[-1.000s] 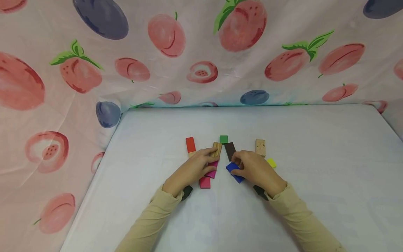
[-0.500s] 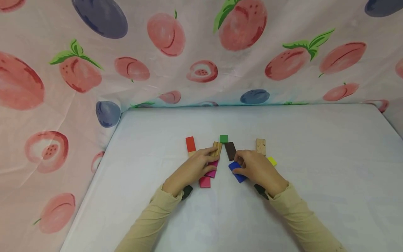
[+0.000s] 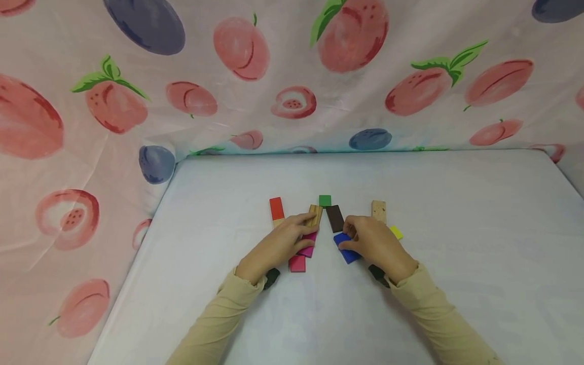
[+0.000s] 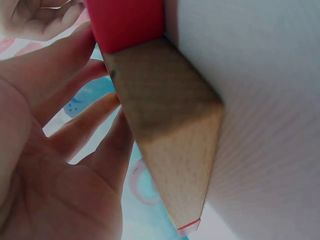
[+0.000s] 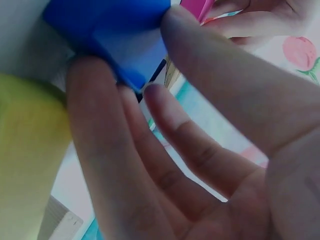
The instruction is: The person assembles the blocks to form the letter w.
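In the head view the right hand (image 3: 375, 244) pinches a blue block (image 3: 348, 253) between thumb and fingers, just below a dark brown block (image 3: 335, 218). The right wrist view has the thumb and fingertips against the blue block (image 5: 115, 30). The left hand (image 3: 279, 244) rests with extended fingers on a striped wooden block (image 3: 313, 209) and a magenta block (image 3: 308, 250). Below that lies a pink block (image 3: 297, 264). A green block (image 3: 325, 201) sits at the top, near the upper ends of the striped and brown blocks.
A red block (image 3: 276, 208) lies left of the left hand, with a pale wooden one (image 3: 278, 222) under it, partly covered. Beyond the right hand are a speckled tan block (image 3: 378, 210) and a yellow block (image 3: 396, 232). A fruit-patterned cloth rises behind the white table (image 3: 456, 213).
The right hand has shifted slightly right with the blue block, which now stands a little more upright in angle and nearer the brown block's lower end. The left hand keeps its place.
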A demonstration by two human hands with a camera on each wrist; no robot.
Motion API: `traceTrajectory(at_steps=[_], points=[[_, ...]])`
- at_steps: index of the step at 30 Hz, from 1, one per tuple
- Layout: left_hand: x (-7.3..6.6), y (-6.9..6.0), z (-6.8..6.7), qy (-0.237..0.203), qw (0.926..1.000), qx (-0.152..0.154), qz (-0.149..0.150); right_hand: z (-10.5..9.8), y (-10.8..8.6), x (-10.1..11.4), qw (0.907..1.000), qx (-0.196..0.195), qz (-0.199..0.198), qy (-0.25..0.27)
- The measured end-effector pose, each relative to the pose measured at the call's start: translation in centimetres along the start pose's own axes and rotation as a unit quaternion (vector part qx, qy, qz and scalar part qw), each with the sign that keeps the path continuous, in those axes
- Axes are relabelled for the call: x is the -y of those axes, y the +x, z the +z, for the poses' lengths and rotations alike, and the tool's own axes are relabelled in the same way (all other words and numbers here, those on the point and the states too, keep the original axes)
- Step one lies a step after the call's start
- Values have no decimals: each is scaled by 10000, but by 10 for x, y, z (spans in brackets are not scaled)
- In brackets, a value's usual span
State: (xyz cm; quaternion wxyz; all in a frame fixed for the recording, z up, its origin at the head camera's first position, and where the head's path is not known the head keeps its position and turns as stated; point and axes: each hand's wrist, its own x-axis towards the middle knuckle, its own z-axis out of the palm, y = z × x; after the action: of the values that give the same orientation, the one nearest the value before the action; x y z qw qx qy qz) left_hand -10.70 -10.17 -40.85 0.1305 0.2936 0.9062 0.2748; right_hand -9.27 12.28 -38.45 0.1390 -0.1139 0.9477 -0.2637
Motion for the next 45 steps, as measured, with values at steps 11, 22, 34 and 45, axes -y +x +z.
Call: traceTrajectory(at_steps=[11,22,34,45], points=[[-1,-1,0,48,9999,-36,93,-1,-1,2,9999,-104,52,-6],[-1,-1,0,-4,9999,-51,111,0,2,1,9999,-143,-28,-74],[0,0,-1,-58,9999,-47,122,1,4,1,9997,-202,-105,-67],[0,-1,-1,-8,9999,-40,103,-3,1,5,9993,-320,-94,-141]])
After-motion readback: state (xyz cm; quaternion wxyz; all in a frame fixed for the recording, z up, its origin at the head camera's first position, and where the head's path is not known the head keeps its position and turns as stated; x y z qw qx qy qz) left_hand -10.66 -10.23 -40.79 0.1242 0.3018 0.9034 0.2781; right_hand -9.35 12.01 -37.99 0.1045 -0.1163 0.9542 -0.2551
